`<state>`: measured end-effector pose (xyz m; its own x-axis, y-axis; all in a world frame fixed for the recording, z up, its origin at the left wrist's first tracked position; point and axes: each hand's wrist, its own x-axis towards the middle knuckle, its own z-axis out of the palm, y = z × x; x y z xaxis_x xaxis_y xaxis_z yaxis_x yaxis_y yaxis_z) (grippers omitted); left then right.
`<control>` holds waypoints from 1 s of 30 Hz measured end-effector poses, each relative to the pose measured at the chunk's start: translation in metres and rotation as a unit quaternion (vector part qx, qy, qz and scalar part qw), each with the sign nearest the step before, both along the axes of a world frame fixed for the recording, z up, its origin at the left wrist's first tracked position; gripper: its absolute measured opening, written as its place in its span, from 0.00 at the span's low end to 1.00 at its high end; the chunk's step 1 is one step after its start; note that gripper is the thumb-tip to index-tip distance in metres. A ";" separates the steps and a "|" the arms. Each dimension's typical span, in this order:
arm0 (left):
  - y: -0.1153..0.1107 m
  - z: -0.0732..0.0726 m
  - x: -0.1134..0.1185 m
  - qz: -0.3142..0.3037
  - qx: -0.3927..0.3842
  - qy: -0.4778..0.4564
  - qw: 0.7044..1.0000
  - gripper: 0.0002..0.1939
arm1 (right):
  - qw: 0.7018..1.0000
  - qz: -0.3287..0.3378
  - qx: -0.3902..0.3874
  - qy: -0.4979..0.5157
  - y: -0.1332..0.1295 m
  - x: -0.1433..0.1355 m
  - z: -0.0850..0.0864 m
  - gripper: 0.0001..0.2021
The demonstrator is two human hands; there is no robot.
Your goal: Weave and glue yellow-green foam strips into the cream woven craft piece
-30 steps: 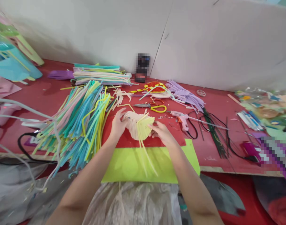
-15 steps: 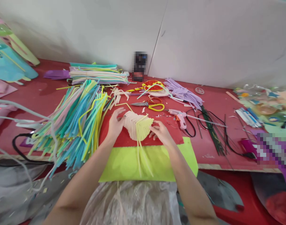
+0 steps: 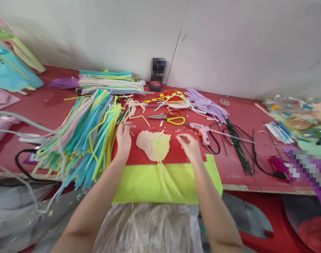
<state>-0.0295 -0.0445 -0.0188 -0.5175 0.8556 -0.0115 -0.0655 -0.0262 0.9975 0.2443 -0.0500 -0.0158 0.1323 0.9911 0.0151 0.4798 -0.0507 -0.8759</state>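
Observation:
A leaf-like piece of white and pale yellow fuzzy stems [image 3: 153,144] lies on a red sheet [image 3: 134,157], with two long yellow ends trailing over a lime-green sheet [image 3: 155,179]. To its left, apart from it, is my left hand [image 3: 124,138], blurred at the fingertips; whether it holds anything is unclear. My right hand [image 3: 188,143] hovers to the right of the piece with thumb and forefinger pinched together; anything between them is too small to make out. Yellow-handled scissors [image 3: 173,120] lie beyond the piece.
Colourful stems [image 3: 84,140] are heaped at left, with a stacked bundle [image 3: 110,83] behind. A pink glue gun [image 3: 204,134] and its black cord lie right of my right hand. Purple stems [image 3: 205,104] lie behind it; markers [image 3: 279,131] and plastic-wrapped items [image 3: 300,116] are farther right.
Both hands have let go of the stem piece and moved apart, left hand leftward and right hand rightward. The piece now lies flat, turned slightly, with its yellow ends swung right.

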 end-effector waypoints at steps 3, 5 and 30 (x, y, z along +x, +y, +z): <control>0.001 -0.001 -0.001 0.006 0.008 -0.006 1.000 0.10 | 0.988 -0.112 0.066 -0.080 0.012 0.033 0.003 0.15; 0.001 -0.001 -0.001 0.005 0.016 -0.009 1.000 0.09 | 0.972 -0.170 0.100 -0.125 0.019 0.056 0.002 0.15; -0.039 0.014 0.024 -0.385 0.094 0.493 0.774 0.24 | 0.926 -0.260 0.082 -0.260 0.040 0.084 -0.010 0.15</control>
<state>-0.0052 -0.0837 -0.0049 0.4703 0.8529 0.2268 0.6571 -0.5099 0.5552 0.3279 -0.0099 -0.0257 0.5240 0.7743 0.3548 0.7867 -0.2804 -0.5500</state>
